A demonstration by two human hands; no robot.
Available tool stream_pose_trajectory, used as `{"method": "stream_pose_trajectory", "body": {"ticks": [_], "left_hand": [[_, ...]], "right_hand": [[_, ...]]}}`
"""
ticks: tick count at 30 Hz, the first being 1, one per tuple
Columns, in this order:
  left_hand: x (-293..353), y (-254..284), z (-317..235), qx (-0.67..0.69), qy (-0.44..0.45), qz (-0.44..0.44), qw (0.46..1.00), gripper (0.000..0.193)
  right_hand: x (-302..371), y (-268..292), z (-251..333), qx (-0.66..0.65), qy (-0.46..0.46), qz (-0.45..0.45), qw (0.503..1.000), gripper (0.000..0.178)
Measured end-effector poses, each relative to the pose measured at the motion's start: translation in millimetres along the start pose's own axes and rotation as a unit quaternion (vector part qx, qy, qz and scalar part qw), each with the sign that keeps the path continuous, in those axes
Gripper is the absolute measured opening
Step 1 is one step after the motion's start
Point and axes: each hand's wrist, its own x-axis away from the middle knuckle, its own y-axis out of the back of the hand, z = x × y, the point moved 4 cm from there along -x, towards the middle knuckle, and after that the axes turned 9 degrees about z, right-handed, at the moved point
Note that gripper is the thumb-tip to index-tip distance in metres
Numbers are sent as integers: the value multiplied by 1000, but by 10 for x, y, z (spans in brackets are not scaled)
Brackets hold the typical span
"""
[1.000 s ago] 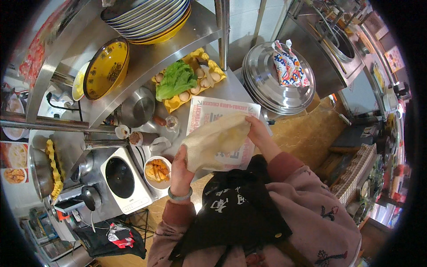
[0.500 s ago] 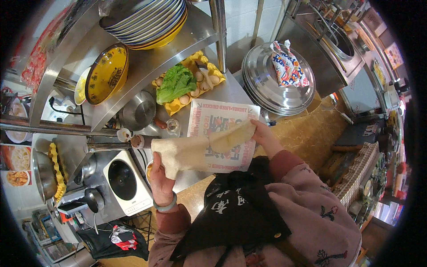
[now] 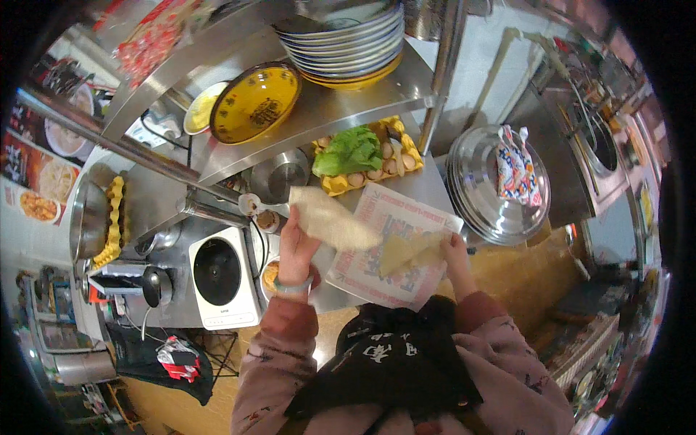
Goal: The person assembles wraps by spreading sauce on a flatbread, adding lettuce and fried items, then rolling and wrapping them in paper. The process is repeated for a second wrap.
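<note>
Steel counter [image 3: 435, 185]; sheeting [image 3: 332, 220] (beige) between hands [image 3: 296, 252]

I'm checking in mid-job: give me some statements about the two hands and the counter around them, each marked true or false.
1. The left hand grips a beige sheet. True.
2. The right hand is empty. False: it holds a yellowish piece.
3. The printed paper lies on the steel counter. True.
4. The lettuce lies on the hotplate. False: it lies on the yellow egg tray.
5. The patterned bag rests on a steel lid. True.
</note>
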Motion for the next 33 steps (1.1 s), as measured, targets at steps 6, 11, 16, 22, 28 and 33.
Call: {"method": "stream_pose_trajectory", "body": {"ticks": [6,11,16,22,28,33], "left_hand": [[-737,935,86,274,-136,-175,936,39],[-512,959,758,192,-86,19,977,22],[347,381,1624,-575,40,81,813,22],[619,149,2044,-481,293,-12,826,32],[573,70,1970,-478,191,-35,856,21],[556,107,1799,-124,187,-106,969,14]], "right_hand": [[133,-42,137,-42,-7,40,998,42],[184,43,169,-21,-66,43,997,30],[269,12,260,-18,-54,138,989,26],[372,-107,564,125,66,119,983,32],[409,-146,835,86,38,93,991,40],[403,-144,793,-145,-41,95,984,47]]}}
